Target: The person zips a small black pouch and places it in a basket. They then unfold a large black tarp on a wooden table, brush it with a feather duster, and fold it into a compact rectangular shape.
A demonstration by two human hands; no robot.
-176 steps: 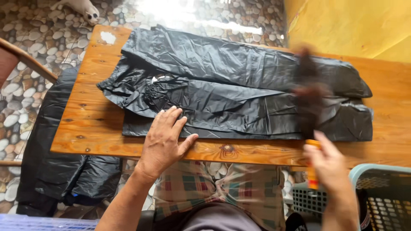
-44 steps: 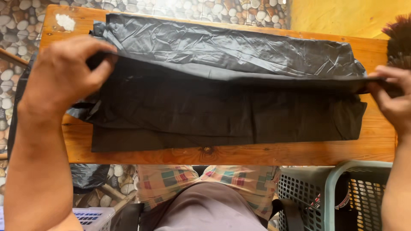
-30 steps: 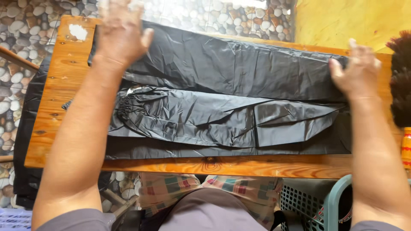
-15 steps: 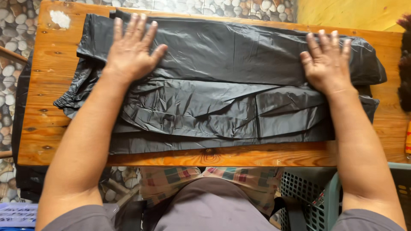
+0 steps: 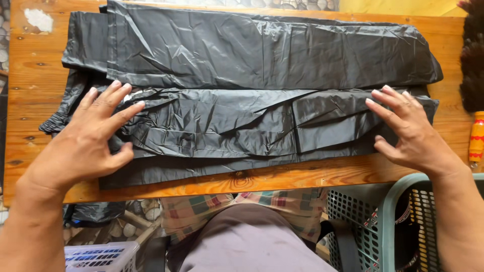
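- Left edge: a white lattice basket (image 5: 101,256) sits low beside the person's knee, below the table; its contents cannot be made out. Above it, a fold of black plastic (image 5: 93,212) hangs under the table edge.
- Table (image 5: 30,116): bare orange-brown planks with dark knots and a pale patch (image 5: 38,19) at the far left corner.
- Left hand (image 5: 88,143): palm down, fingers (image 5: 112,100) spread wide and flat, gripping nothing; it presses on the near left part of the black plastic sheeting.
- Black plastic sheeting (image 5: 252,75): the thing under both hands. It lies folded lengthwise across nearly the whole table, a smoother layer at the far side, a creased, narrower layer nearer the person. Its left end is bunched and droops over the table's left edge.
- Centre foreground: the person's lap, in a checked garment (image 5: 252,211) and grey cloth (image 5: 247,242), close against the near table edge.
- Right hand (image 5: 411,133): palm down, fingers (image 5: 390,103) spread and extended, holding nothing; it rests on the right end of the near layer.
- Lower right: a grey perforated crate (image 5: 353,216) and, just beside it, a teal-rimmed basket (image 5: 398,201) with a dark interior; what lies inside cannot be told. The right forearm crosses over the basket rim.
- Right edge: a dark bristly brush head (image 5: 473,60) on the table, with an orange-and-yellow handle (image 5: 476,136) below it, near the right hand but apart from it.
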